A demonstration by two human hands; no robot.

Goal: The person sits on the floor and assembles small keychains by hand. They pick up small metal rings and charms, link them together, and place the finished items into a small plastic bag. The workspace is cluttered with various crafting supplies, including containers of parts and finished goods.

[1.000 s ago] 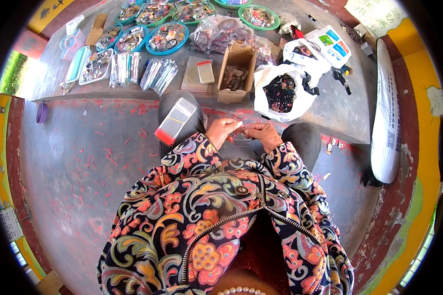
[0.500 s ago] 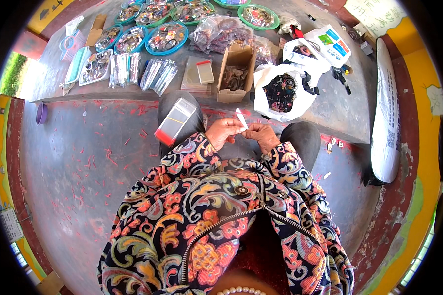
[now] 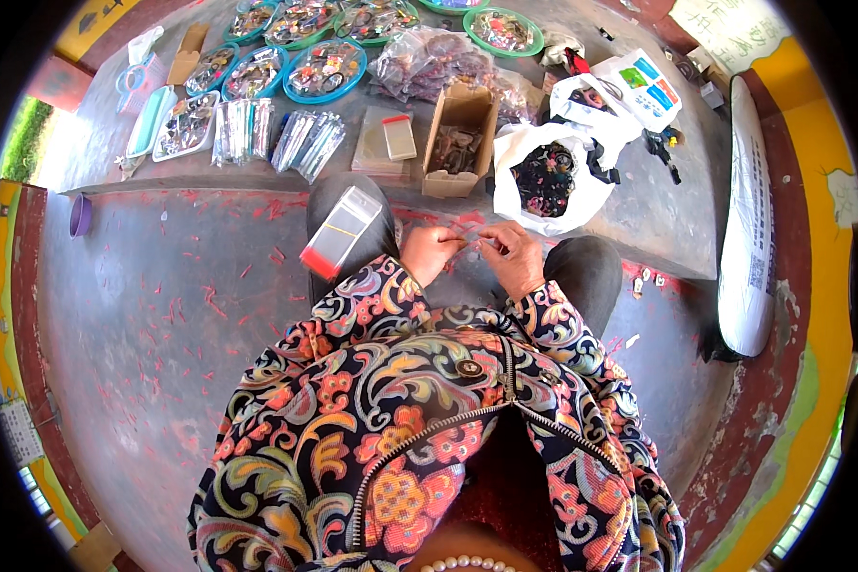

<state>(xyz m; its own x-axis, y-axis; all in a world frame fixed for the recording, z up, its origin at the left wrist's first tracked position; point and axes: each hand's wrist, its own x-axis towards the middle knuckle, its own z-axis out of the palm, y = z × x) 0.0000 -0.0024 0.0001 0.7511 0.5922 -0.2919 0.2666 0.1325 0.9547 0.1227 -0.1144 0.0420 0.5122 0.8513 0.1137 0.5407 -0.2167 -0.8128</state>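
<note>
Above my lap, between my knees, my left hand (image 3: 431,255) and my right hand (image 3: 513,261) face each other with fingertips pinched. A thin see-through piece (image 3: 469,233), which looks like a small plastic bag, spans the gap between them. Its edges are hard to make out. On my left knee lies a stack of clear plastic bags (image 3: 346,229) with red ends, held by a yellowish band. Just beyond my right hand, a white plastic bag (image 3: 582,212) stands open, full of dark, colour-flecked small items. An open cardboard box (image 3: 445,184) holding small packets stands past my hands.
On the raised concrete ledge sit round baskets (image 3: 324,99) of small goods, bundles of slim clear packets (image 3: 242,133), a pile of filled plastic bags (image 3: 424,65) and flat clear bags (image 3: 372,157). A long white wrapped bundle (image 3: 745,219) leans at right. Red scraps litter the floor.
The narrow white piece that stuck up between my fingers no longer shows white; a see-through piece is there. My hands have moved slightly apart, and my right fingers have risen a little.
</note>
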